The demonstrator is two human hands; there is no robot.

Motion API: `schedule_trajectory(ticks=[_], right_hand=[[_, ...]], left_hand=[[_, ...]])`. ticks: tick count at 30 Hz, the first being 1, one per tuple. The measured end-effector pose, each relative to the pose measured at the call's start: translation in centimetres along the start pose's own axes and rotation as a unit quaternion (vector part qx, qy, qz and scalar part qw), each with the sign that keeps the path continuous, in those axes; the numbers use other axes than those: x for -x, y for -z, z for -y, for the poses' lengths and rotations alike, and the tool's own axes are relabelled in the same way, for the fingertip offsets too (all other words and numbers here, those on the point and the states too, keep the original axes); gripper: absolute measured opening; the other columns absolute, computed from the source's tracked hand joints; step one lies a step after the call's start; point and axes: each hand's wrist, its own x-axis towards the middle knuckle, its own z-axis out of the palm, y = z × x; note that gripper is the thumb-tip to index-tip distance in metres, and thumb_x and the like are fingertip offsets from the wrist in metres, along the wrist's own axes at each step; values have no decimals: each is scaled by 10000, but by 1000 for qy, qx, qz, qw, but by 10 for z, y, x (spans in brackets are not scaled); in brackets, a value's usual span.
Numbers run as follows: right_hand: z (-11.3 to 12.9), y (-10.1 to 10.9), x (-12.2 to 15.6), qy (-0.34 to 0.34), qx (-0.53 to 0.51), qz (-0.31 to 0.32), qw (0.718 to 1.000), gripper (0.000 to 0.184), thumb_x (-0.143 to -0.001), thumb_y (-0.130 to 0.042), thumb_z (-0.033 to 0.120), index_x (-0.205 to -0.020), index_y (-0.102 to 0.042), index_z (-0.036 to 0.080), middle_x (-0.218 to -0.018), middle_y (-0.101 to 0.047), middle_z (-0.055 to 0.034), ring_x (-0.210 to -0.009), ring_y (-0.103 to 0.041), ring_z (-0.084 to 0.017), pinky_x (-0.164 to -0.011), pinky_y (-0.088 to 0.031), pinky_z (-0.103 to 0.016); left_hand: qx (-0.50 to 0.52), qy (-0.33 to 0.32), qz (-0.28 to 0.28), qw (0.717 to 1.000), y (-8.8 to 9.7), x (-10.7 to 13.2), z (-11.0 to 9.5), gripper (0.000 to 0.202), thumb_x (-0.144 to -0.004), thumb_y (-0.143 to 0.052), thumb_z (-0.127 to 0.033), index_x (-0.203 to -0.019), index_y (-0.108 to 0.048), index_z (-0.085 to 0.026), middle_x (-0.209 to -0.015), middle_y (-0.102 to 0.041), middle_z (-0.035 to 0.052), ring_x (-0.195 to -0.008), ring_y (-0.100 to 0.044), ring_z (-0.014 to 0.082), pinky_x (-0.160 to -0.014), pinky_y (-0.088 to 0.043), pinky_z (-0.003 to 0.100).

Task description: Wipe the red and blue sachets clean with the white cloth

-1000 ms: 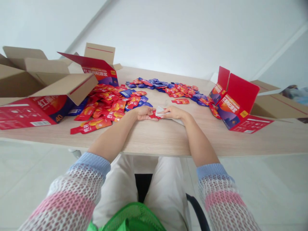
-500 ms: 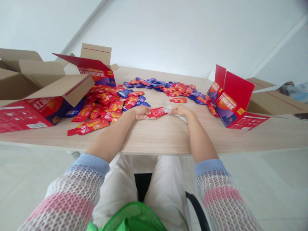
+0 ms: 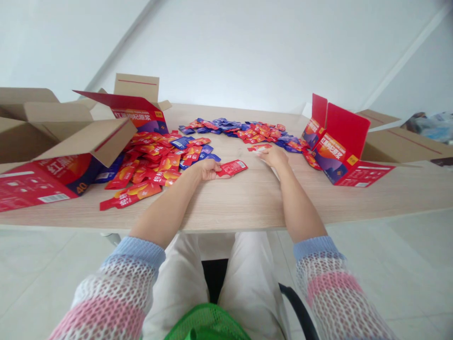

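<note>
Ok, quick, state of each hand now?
Left hand: closed on a red sachet.
Right hand: at a loose sachet; grip cannot be told.

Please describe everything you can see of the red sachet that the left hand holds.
The red sachet is a flat, glossy packet, seemingly foil or plastic, with white print too small to read. It lies nearly flat, on or just above the wooden table, pointing right. The left hand pinches its left end.

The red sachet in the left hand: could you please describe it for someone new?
On the wooden table, look right of the sachet heap. The red sachet sticks out of the left hand, pinched at one end, clear of every pile.
</note>
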Motion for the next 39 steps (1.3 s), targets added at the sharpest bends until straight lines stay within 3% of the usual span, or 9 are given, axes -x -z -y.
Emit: schedule_trajectory(ticks=[5, 9, 11, 20, 27, 31, 35, 39], right_hand=[[42, -8, 23, 182, -117, 11, 976, 535, -836, -510, 619, -1187, -672, 250, -1141, -678, -58, -1074, -581, -277, -876, -429, -321], [72, -31, 42, 303, -80, 114, 943, 495, -847, -528, 584, -1213, -647, 273, -1108, -692, -44, -995, -613, -238, -820, -430, -275], [76, -39, 44, 313, -75, 140, 936, 477, -841, -546, 573, -1211, -644, 288, -1098, -698, -22, -980, -619, -228, -807, -429, -260], [43, -38, 20, 183, -94, 126, 971, 514, -781, -578, 629, -1084, -726, 241, -937, -735, -43, -922, -638, -256, -763, -444, -276], [24, -38, 5, 141, -11, 129, 981, 458, -812, -542, 579, -869, -766, 184, -709, -680, -13, -717, -631, -197, -628, -426, -243], [23, -36, 4, 108, 18, 111, 988, 418, -839, -518, 537, -934, -760, 211, -826, -718, -66, -754, -645, -206, -633, -437, -257], [8, -30, 2, 1, 48, 56, 997, 422, -802, -564, 560, -1039, -740, 259, -1036, -702, -142, -884, -653, -268, -693, -469, -328], [-6, -22, -2, -34, 44, 16, 998, 451, -820, -526, 581, -1058, -735, 261, -1063, -695, -139, -940, -645, -287, -737, -476, -349]], left_hand=[[14, 7, -27, 1000, 2, -5, 1, 596, -718, -334, 139, -1255, -428, -101, -1090, -635, 153, -971, -668, 244, -848, -547, 479], [-12, -8, -13, 1000, 1, -4, 2, 587, -723, -370, 137, -1260, -455, -86, -1050, -658, 159, -947, -675, 252, -885, -528, 479], [-19, -22, -5, 1000, 0, -3, 4, 592, -722, -374, 145, -1262, -467, -79, -1034, -667, 154, -944, -677, 241, -908, -519, 455], [-12, -45, 52, 998, -1, 5, 6, 440, -798, -367, 104, -1198, -519, 1, -1052, -656, 204, -966, -669, 229, -931, -506, 422], [-10, -48, 69, 996, -1, 8, 6, 439, -801, -387, 85, -1208, -520, -14, -1051, -664, 199, -1030, -648, 256, -956, -479, 419], [-7, -43, 85, 995, 1, 6, 6, 431, -797, -393, 78, -1201, -506, -19, -1024, -673, 182, -1025, -652, 256, -958, -474, 438], [-11, -50, 73, 996, 1, 5, 7, 386, -786, -378, 81, -1140, -512, 6, -994, -673, 198, -1002, -661, 259, -955, -474, 438], [-20, -54, 67, 996, 2, 4, 8, 373, -785, -377, 81, -1118, -517, -7, -967, -679, 183, -997, -663, 246, -970, -461, 437]])
